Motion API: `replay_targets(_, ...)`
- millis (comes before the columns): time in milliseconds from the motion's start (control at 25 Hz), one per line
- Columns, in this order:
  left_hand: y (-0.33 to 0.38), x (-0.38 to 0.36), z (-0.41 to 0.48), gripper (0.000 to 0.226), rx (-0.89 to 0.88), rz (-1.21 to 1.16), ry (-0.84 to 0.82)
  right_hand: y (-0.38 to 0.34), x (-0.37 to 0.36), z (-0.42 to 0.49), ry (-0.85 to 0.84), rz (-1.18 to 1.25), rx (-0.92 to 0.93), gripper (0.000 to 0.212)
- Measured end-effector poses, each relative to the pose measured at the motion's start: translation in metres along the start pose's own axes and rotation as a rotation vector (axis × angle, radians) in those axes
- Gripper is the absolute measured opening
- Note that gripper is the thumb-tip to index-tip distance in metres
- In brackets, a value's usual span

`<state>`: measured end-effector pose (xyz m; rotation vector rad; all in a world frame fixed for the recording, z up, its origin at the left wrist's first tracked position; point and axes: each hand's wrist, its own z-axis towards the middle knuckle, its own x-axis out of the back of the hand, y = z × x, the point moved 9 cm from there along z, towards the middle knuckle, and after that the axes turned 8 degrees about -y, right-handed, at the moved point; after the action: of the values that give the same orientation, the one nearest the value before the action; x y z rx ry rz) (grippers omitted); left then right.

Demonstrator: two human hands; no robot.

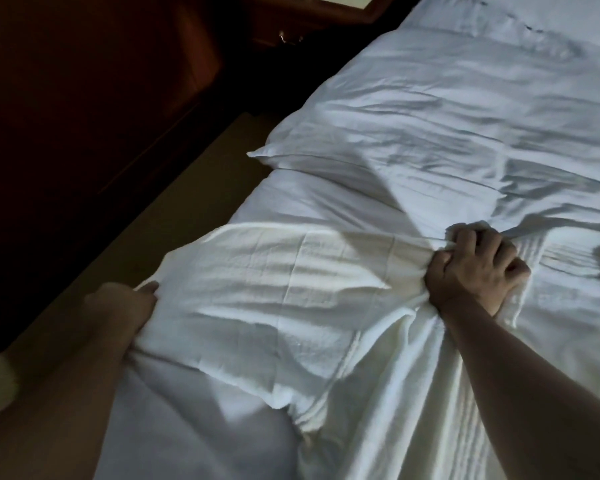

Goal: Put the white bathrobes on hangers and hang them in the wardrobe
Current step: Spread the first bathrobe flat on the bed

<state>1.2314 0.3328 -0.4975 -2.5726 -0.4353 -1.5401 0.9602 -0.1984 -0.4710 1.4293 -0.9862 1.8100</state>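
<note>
A white bathrobe (pixel 291 306) lies spread and creased across the near part of a white bed (pixel 447 116). My right hand (pixel 478 268) grips a bunched fold of the robe at its right side, fingers curled tight into the cloth. At the bed's left edge my left hand (pixel 125 306) holds the robe's left edge, blurred, its fingers mostly hidden under the fabric. No hanger and no wardrobe interior are in view.
A white pillow (pixel 378 133) lies further up the bed. Dark wooden furniture (pixel 84 116) stands along the left, with a metal drawer handle (pixel 47 38) at the top. A strip of brownish floor (pixel 187 202) runs between it and the bed.
</note>
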Motion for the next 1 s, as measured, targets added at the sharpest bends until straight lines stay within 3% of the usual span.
replay_targets(120, 0.024, 0.012, -0.005, 0.057, -0.044, 0.104, 0.068, 0.001, 0.000, -0.001, 0.003, 0.005, -0.006, 0.035)
replay_targets(280, 0.006, -0.018, 0.002, 0.071, 0.047, -0.185, -0.175, 0.001, 0.001, -0.001, -0.002, 0.016, -0.007, 0.034)
replay_targets(360, -0.015, -0.014, -0.001, 0.072, 0.057, -0.277, -0.162, 0.002, 0.000, -0.001, -0.002, 0.009, -0.009, 0.034)
replay_targets(440, -0.020, 0.008, -0.003, 0.068, -0.007, -0.182, -0.018, 0.002, 0.000, -0.001, 0.002, 0.012, -0.003, 0.033)
replay_targets(600, 0.020, 0.007, 0.002, 0.050, -0.088, 0.181, -0.070, 0.002, -0.001, -0.001, -0.012, 0.009, -0.014, 0.036)
replay_targets(720, 0.093, 0.014, -0.008, 0.041, -0.358, -0.044, 0.004, 0.001, -0.001, 0.000, -0.015, 0.018, -0.008, 0.039)
replay_targets(800, 0.136, 0.004, -0.024, 0.035, -0.542, -0.301, -0.122, 0.003, -0.001, -0.001, 0.000, 0.005, -0.015, 0.038)
replay_targets(880, 0.147, -0.012, -0.034, 0.029, -0.597, -0.325, -0.183, 0.002, -0.001, -0.001, 0.002, 0.025, 0.003, 0.037)
replay_targets(1000, 0.139, 0.016, -0.033, 0.038, -0.762, -0.097, 0.174, 0.003, -0.002, -0.001, 0.019, 0.025, -0.014, 0.036)
